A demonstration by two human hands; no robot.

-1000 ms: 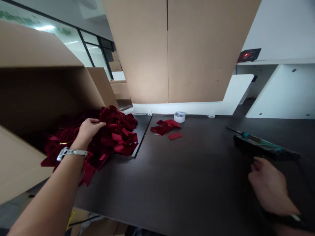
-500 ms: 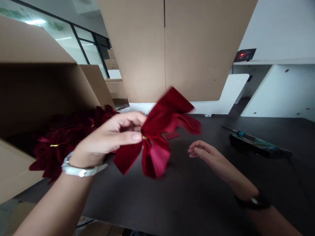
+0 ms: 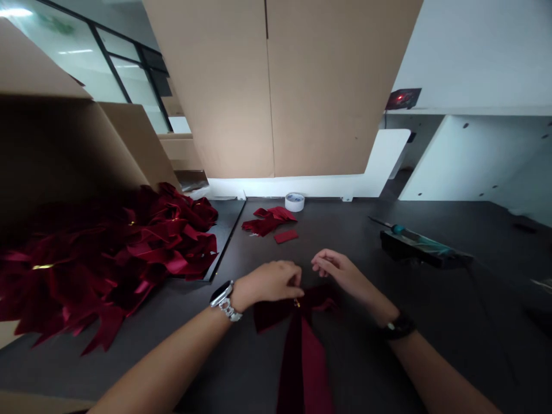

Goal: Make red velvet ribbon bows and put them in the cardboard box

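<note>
Bow: the dark red velvet bow (image 3: pixel 311 351) lies at the tabletop right under my left grip, loops out to both sides of the fingertips and two long tails running from the grip toward me.
Left grip: my left hand (image 3: pixel 272 280) has its fingers curled down, touching the bow beside its gold tie (image 3: pixel 297 303); I cannot tell how tightly they close. A watch (image 3: pixel 222 293) sits on that wrist.
Right grip: my right hand (image 3: pixel 335 265) is released, loosely curled over the bow's far right side, nothing visible in it.
Beyond the grips: red ribbon pieces (image 3: pixel 269 222), a flat red strip (image 3: pixel 286 236) and, farther, a white tape roll (image 3: pixel 294 202).
Left of the grips: a pile of red bows (image 3: pixel 146 253) spills from an open cardboard box (image 3: pixel 129 135).
Right of the grips: a soldering-iron-like tool (image 3: pixel 394 229) with a teal collar, on a black holder (image 3: pixel 414 253).
Surface: one dark tabletop (image 3: pixel 345 230) under everything near the grips.
Room: tall cardboard (image 3: pixel 319 92) stands ahead, white shelving (image 3: pixel 470 155) to the right, a device with a red light (image 3: pixel 403 99) above, glass panes (image 3: pixel 86 63) far left.
Change: half a second ago I saw the bow raised in my left hand; now it is down on the tabletop, and the tape roll shows again.
</note>
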